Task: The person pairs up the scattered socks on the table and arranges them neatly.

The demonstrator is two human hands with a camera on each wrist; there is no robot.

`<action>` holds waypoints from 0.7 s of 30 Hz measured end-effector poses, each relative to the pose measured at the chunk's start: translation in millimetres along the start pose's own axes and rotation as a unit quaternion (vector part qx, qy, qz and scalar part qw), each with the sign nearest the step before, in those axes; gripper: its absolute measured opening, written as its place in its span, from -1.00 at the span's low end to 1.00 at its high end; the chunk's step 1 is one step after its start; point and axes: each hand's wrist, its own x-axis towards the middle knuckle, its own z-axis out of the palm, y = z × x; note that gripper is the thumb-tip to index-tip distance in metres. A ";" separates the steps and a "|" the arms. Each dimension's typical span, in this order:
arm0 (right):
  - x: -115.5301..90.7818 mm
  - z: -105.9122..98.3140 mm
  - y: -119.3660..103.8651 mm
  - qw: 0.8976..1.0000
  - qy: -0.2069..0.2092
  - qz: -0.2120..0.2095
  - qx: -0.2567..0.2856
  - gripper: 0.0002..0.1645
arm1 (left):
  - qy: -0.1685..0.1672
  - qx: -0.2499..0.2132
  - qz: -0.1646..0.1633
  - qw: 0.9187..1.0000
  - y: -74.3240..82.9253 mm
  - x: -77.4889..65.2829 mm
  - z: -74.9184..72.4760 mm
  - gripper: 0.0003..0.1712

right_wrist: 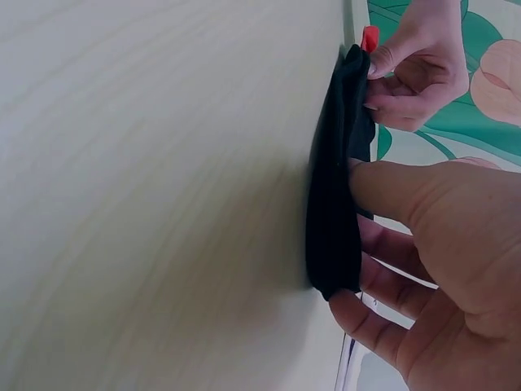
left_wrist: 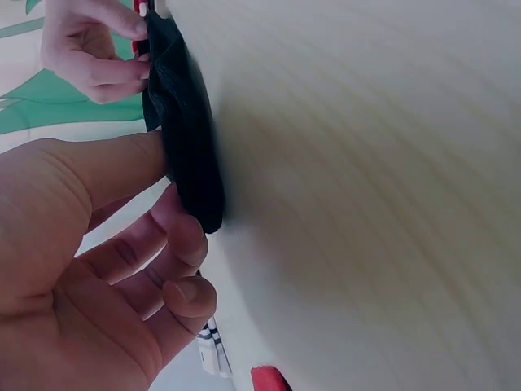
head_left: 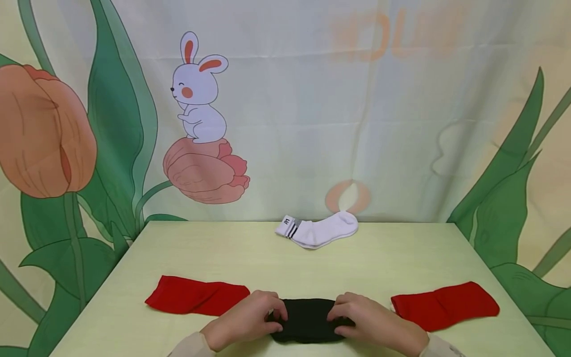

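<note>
A folded black sock (head_left: 309, 321) lies flat at the near middle of the table, between the two hands. My left hand (head_left: 253, 317) pinches its left end, with the thumb at the near side and curled fingers at the far side. At the opposite end, my right hand (head_left: 372, 320) grips the sock in the same way. Up close in the left wrist view, the black sock (left_wrist: 191, 138) is a thick folded layer with the thumb on it. The right wrist view shows the right thumb (right_wrist: 399, 191) against the fabric and the fingertips at its edge.
A red sock (head_left: 196, 296) lies on the table to the left, close to the left hand. Another red sock (head_left: 448, 305) is at the right, beyond the right wrist. White socks with black stripes (head_left: 318, 231) lie at the table's back edge, against a printed curtain (head_left: 285, 124).
</note>
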 end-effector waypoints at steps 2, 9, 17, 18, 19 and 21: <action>0.7 0.2 1.1 1.000 -0.002 0.000 0.000 -0.72 | 0.000 0.002 0.002 1.000 0.5 -0.2 -0.3 -0.81; 1.3 -0.7 2.4 1.000 0.005 -0.004 -0.004 -0.73 | 0.000 0.015 -0.004 1.000 -0.6 1.1 -0.7 -0.80; 4.8 -4.8 4.2 1.000 0.005 0.001 -0.018 -0.75 | 0.001 0.035 -0.009 0.999 -1.7 4.7 -2.8 -0.80; 5.4 -5.6 4.7 1.000 0.004 0.002 -0.021 -0.75 | 0.002 0.038 -0.007 0.999 -1.4 5.1 -3.1 -0.81; 6.0 -6.3 5.2 1.000 0.003 0.003 -0.023 -0.75 | 0.003 0.042 -0.005 0.999 -1.2 5.5 -3.4 -0.81; 7.2 -7.5 6.0 1.000 0.001 0.005 -0.029 -0.76 | 0.006 0.051 0.001 0.999 -0.8 6.8 -4.0 -0.83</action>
